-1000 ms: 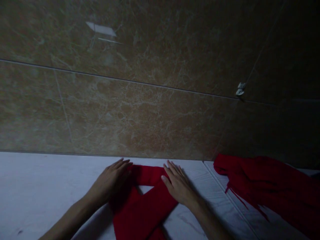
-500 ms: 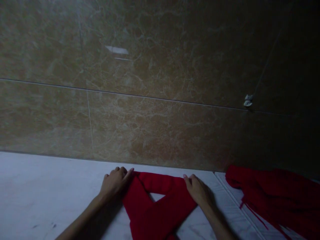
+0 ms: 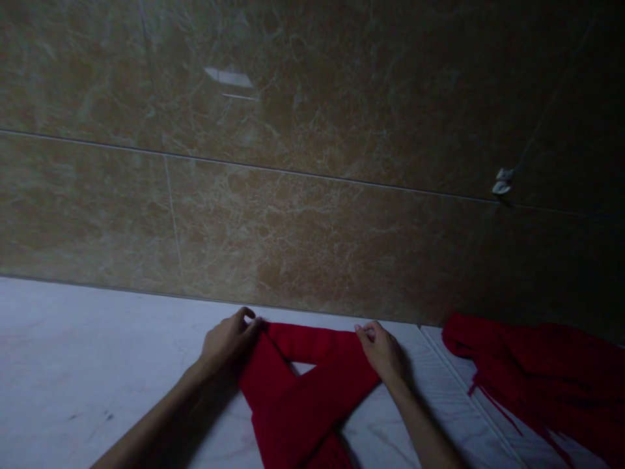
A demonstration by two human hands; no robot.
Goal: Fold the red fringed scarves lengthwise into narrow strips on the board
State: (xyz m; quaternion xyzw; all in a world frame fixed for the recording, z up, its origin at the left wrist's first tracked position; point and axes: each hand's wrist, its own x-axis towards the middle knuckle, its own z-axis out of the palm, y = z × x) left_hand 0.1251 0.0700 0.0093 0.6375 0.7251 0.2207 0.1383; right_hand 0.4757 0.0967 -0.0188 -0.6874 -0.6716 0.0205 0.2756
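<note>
A red scarf (image 3: 312, 397) lies folded on the white surface, its two ends crossed over each other below a small triangular gap. At the upper left corner of the fold, my left hand (image 3: 229, 339) pinches the cloth between thumb and fingers. My right hand (image 3: 381, 352) grips the upper right corner in the same way, thumb pointing inward. The straight top band of the scarf stretches between both hands. The lower end of the scarf runs out of the picture at the bottom.
A heap of red fabric with thin strings or fringe (image 3: 541, 378) lies at the right, against the wall. The brown marbled tile wall (image 3: 293, 215) rises behind the white surface (image 3: 97, 352). A small white hook (image 3: 502, 181) is fixed on the wall. A seam crosses the surface at right.
The view has tilted slightly, so wall and surface sit higher in the picture. Both hands stay at the scarf's top corners, with fingers slightly shifted.
</note>
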